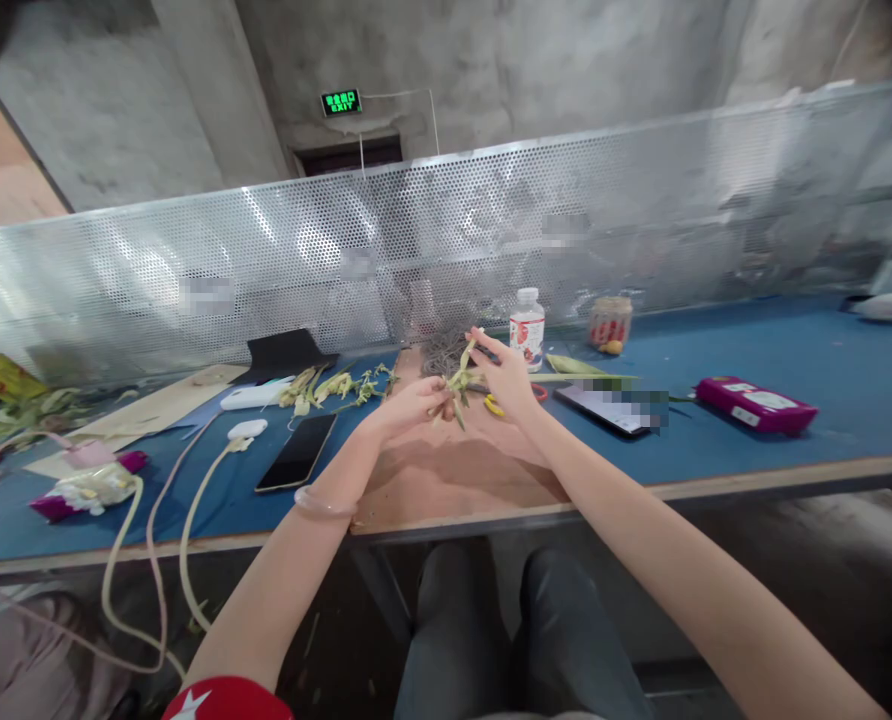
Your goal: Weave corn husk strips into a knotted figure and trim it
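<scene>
At the frame's centre, the left hand (414, 403) and right hand (507, 376) pinch a slender, pale-green leafy plant stalk (462, 381) between their fingers; a light, steady hold should avoid bruising it.

Head view: one camera on the person's head, facing twelve o'clock, tipped down.
Knees (453, 640): six o'clock, beneath the lens.
Fingers (483, 345): near the dial's centre, middle range.
Desk (671, 350): viewed from above its near edge, spanning nine to three.
Perforated screen (266, 260): toward twelve, behind the desk.
Exit sign (341, 103): eleven, beyond the screen.
</scene>
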Motion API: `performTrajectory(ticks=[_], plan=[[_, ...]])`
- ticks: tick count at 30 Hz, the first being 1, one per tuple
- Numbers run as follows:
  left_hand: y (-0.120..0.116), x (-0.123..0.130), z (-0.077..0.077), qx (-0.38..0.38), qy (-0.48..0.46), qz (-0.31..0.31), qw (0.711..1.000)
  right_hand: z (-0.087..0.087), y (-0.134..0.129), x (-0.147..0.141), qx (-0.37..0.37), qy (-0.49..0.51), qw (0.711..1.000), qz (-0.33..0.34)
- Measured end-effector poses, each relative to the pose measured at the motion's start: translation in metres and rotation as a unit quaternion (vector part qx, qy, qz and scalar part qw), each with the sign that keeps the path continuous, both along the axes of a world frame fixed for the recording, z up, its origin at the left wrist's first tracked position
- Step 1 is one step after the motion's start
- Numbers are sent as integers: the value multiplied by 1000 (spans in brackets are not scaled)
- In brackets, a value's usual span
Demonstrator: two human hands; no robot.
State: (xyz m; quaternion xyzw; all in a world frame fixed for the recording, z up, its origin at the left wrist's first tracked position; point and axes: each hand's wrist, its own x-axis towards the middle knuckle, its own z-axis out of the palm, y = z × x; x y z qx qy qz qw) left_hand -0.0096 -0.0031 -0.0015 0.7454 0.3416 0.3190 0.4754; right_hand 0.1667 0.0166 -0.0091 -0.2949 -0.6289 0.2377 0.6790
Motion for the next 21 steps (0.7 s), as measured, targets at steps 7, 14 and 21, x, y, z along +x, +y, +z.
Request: performTrajectory(ticks=[7, 14, 21], plan=[[1, -3, 4, -32, -59, 39, 997, 3, -15, 2, -50, -6, 994, 102], [0, -5, 10, -15, -10, 83, 996, -1, -6, 1, -26, -94, 995, 31], [-4, -5, 10, 7, 4, 82, 997, -4, 2, 5, 12, -82, 995, -63]])
